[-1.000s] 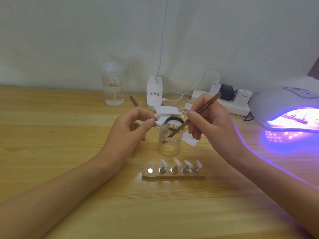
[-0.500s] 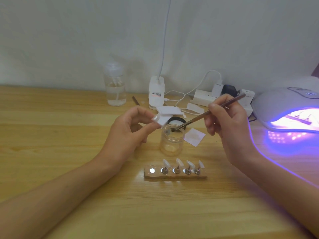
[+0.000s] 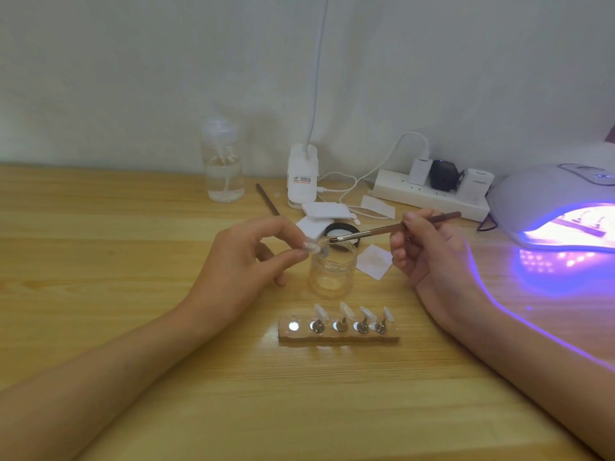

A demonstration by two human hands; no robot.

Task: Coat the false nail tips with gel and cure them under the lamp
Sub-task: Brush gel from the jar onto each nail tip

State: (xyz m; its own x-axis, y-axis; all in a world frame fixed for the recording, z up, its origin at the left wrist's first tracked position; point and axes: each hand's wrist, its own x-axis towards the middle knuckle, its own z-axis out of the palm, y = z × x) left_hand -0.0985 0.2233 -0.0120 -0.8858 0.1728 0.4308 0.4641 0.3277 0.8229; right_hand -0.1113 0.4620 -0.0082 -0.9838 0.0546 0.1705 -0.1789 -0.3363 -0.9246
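Note:
My left hand [image 3: 248, 261] pinches a small clear false nail tip on its stand [image 3: 314, 249] between thumb and forefinger, just above the rim of a clear glass jar [image 3: 331, 271]. My right hand [image 3: 429, 252] grips a brown gel brush [image 3: 399, 226], its dark bristles touching the held tip. In front of the jar lies a wooden holder block [image 3: 339, 337] carrying several white nail tips [image 3: 346, 311] on metal pegs, with one bare socket at its left end. The curing lamp [image 3: 552, 207] glows violet at the right, with a strip of tips inside.
A clear pump bottle [image 3: 223, 168], a white clip lamp base [image 3: 302, 176], a power strip with plugs [image 3: 432, 191], a black jar lid [image 3: 342, 236], white paper squares [image 3: 374, 261] and a spare brush [image 3: 267, 198] sit behind the jar.
My right hand lifted the brush out of the jar and brought its bristles leftward onto the tip in my left hand. My left hand stayed beside the jar.

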